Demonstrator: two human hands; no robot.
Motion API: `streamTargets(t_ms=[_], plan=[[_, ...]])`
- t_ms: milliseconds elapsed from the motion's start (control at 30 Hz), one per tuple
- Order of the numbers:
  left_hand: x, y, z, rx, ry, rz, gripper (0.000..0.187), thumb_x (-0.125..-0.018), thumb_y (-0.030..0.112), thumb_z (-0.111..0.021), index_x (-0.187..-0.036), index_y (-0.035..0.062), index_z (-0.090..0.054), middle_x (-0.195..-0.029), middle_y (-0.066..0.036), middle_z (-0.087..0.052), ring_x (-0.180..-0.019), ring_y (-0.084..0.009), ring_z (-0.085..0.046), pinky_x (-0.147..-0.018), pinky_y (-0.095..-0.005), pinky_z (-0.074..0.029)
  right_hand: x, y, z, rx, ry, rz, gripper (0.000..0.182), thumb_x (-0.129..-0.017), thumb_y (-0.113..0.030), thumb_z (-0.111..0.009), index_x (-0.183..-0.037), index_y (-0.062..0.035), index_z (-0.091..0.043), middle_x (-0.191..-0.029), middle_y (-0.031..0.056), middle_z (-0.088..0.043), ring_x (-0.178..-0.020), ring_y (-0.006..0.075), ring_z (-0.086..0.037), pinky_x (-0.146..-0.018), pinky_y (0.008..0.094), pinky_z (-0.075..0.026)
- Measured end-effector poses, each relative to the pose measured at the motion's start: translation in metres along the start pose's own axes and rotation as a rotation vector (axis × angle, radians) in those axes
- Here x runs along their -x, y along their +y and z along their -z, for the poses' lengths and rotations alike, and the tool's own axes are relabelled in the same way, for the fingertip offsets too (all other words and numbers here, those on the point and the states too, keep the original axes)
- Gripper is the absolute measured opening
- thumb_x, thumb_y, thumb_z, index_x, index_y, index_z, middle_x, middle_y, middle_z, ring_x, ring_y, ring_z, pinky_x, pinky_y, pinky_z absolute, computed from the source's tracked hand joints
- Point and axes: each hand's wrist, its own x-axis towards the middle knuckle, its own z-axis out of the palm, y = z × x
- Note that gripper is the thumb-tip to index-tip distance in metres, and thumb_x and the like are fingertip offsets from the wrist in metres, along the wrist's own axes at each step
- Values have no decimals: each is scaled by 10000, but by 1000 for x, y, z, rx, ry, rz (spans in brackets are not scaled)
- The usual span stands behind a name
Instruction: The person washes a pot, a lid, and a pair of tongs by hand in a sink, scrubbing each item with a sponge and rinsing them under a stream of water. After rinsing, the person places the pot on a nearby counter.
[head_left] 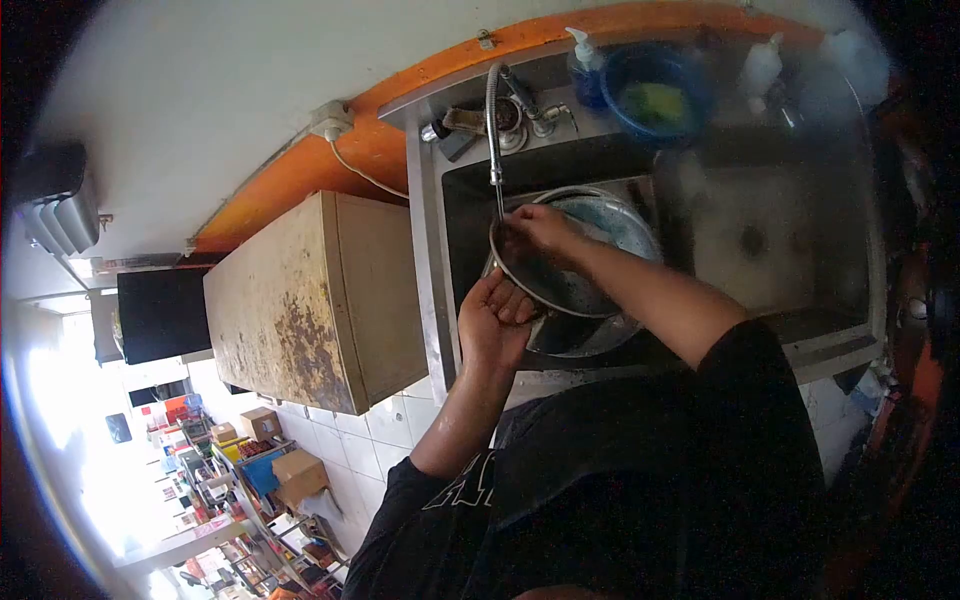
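Note:
My left hand (496, 312) is closed on the near edge of a round, metal-rimmed thing (541, 289), tilted in the sink; its kind I cannot tell. Water runs from the flexible tap (493, 130) in a thin stream by its far edge. My right hand (540, 226) reaches over its dark inner side, fingers bent and bunched close to the stream, their tips partly hidden. Behind and below sits a large metal basin (650, 237) with whitish, bluish suds inside, partly covered by my right forearm.
The steel double sink (432, 265) has a second bowl (755, 250) on the right. Along the back ledge stand a pump bottle (585, 70), a blue tub (655, 125) with something green in it, and a brush (465, 121). A worn cabinet (290, 300) stands left.

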Motion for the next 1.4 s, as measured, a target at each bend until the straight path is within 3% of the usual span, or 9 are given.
streamTargets(t_ms=[233,300,400,500,667,767,1000,1300,1400], plan=[[-4,13,-13,-202,197,-83,187,-951,124,-389,-771,106,-434,-539,46,-319,-450,-88,-328,-433,-250,-296,-11,38,-42,303,147,459,372,-985,-366,-454,-951,-17,-577,-829,76,-617,-800,190,-602,-739,347,-481],[-8,28,2,-118,61,-46,203,-951,126,-392,-751,110,-431,-541,44,-325,-447,-86,-332,-423,-241,-295,5,18,-38,422,-216,396,336,-977,-338,-442,-987,-28,-570,-880,123,-623,-853,263,-605,-777,396,-466],[-6,43,3,-220,15,-71,196,-940,134,-444,-746,113,-426,-545,61,-293,-430,-71,-272,-437,-243,-263,-19,-28,5,1633,-264,1119,211,-883,-212,-525,-1000,-46,-581,-948,165,-635,-859,360,-601,-772,457,-463],[0,50,4,-418,36,-126,203,-935,133,-486,-744,120,-419,-550,58,-308,-429,-62,-272,-429,-239,-244,-18,-49,18,1585,-203,786,216,-899,-233,-535,-1025,-69,-595,-937,137,-636,-863,306,-616,-779,437,-473],[1,48,-8,-653,153,-197,169,-907,112,-560,-777,98,-453,-560,51,-343,-430,-58,-296,-407,-240,-231,-52,-58,25,-199,-50,516,318,-946,-362,-527,-1044,-65,-587,-878,82,-632,-821,208,-613,-767,364,-481],[-10,43,-9,-828,222,-181,159,-893,121,-592,-793,88,-473,-569,46,-378,-432,-56,-326,-400,-237,-236,-9,-123,-25,-433,-60,481,366,-936,-415,-534,-1010,-59,-575,-842,62,-612,-773,198,-600,-755,338,-472],[-59,54,-3,-1641,148,-223,336,-840,311,-659,-911,-17,-639,-706,-126,-628,-561,-197,-590,-529,-321,-446,-13,-149,-31,-528,-165,193,417,-913,-428,-557,-648,-174,-358,-546,-68,-224,-445,77,-209,-428,238,-186],[-109,41,-20,-2097,-524,-514,420,-768,442,-690,-922,51,-686,-835,-184,-677,-793,-355,-655,-729,-440,-495,-7,-157,-16,-552,-345,101,431,-917,-418,-529,-615,-191,-321,-513,-80,-195,-407,69,-145,-380,242,-121],[-88,37,-49,-2287,-319,-416,351,-749,442,-702,-850,106,-697,-787,-130,-674,-788,-321,-654,-685,-421,-501,-11,-154,0,-434,-398,81,441,-915,-411,-529,-602,-193,-308,-504,-79,-188,-403,70,-133,-378,246,-117]])
